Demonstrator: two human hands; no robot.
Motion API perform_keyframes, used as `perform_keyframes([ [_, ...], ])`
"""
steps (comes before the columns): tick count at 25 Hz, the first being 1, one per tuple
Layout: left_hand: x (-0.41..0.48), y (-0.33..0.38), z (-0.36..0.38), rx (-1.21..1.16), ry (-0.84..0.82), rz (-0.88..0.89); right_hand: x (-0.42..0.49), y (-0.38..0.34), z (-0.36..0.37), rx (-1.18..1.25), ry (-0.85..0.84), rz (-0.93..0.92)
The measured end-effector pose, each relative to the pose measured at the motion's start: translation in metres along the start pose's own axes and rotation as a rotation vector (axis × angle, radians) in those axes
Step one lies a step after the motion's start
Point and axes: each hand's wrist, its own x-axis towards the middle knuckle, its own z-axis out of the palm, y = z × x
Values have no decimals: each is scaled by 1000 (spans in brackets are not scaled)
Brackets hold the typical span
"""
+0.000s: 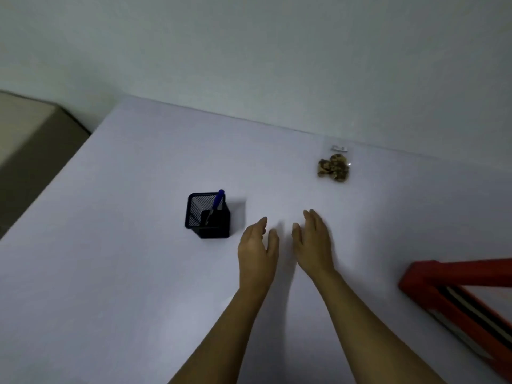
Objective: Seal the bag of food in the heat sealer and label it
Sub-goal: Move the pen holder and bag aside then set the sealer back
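We're at the start: left hand (256, 245) and right hand (313, 242) over the pale tabletop (110, 273), fingers relaxed, empty. Clear plastic bag of brown food (333, 167) near the far edge, apparently unsealed. Next: reach for it, then the red heat sealer (457, 295).

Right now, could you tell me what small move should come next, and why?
Probably reach the right hand forward to the bag. Both hands are open and empty, the left hand beside it, and the bag lies untouched near the far edge of the table, apart from the red sealer at the right.
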Motion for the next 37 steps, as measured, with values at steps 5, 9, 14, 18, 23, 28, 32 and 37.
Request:
perform_keyframes([
  [5,-25,-59,-60,-98,303,-332,-43,7,39,-207,-160,-63],
  [9,10,-79,-70,-181,155,-320,-50,17,50,-341,-130,-100],
  [14,34,-91,-53,-259,171,-230,-51,18,53,-352,-122,-95],
  [18,50,-82,-43,-327,284,-216,-43,17,48,-312,-40,-67],
  [23,85,-44,-12,-324,200,-160,4,26,28,-320,66,21],
  [28,148,9,57,-297,5,-31,59,41,12,-324,90,80],
  [32,198,39,102,-253,-43,56,72,46,15,-359,104,96],
  [37,237,54,139,-230,-22,75,71,50,19,-388,120,108],
])
